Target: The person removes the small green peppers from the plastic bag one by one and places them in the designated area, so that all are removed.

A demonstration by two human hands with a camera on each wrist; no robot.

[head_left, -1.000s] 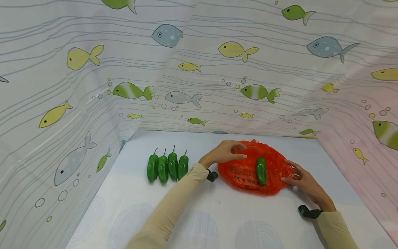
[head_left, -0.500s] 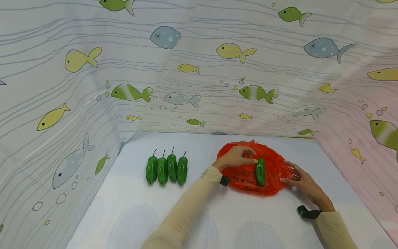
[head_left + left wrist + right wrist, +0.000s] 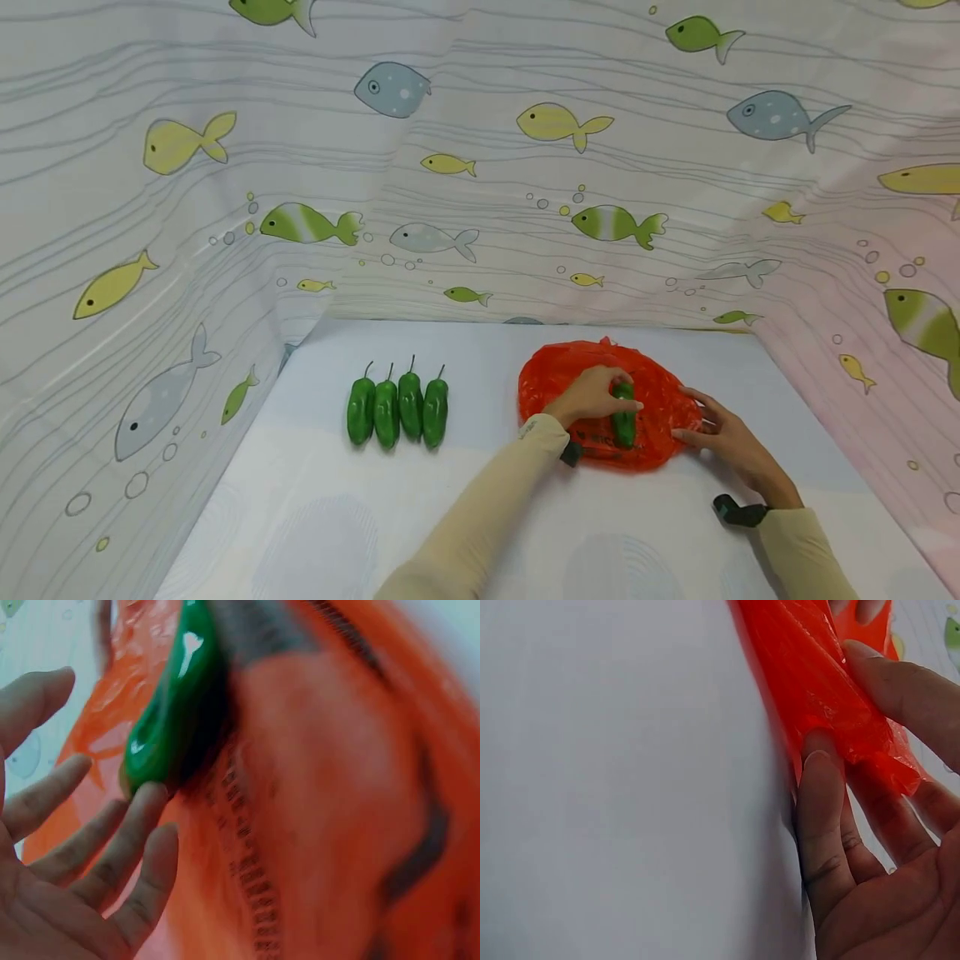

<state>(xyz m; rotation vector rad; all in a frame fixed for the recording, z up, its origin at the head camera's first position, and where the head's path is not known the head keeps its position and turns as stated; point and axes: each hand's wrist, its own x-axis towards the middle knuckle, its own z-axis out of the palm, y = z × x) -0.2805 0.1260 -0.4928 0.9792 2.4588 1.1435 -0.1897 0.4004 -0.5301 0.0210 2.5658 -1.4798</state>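
Note:
A red plastic bag (image 3: 545,371) with dark printing lies flat on the right half of the table. On top of it lies a single green chili pepper (image 3: 624,429). My left hand (image 3: 595,392) reaches over the bag to this pepper, thumb and fingers at its upper part. In the left wrist view, the fingers are spread and a fingertip (image 3: 152,793) touches one end of the green pepper (image 3: 172,705). My right hand (image 3: 727,442) holds the bag's right edge. The right wrist view shows the red film (image 3: 810,675) between thumb and fingers.
Several green peppers (image 3: 386,414) lie side by side in a row at left, stems pointing away. A white patterned cloth covers the table (image 3: 315,525). A fish-printed curtain (image 3: 450,192) encloses the back and both sides.
My left hand has moved right and slightly nearer across the bag, from beside the pepper onto it. My right hand stays at the bag's right edge.

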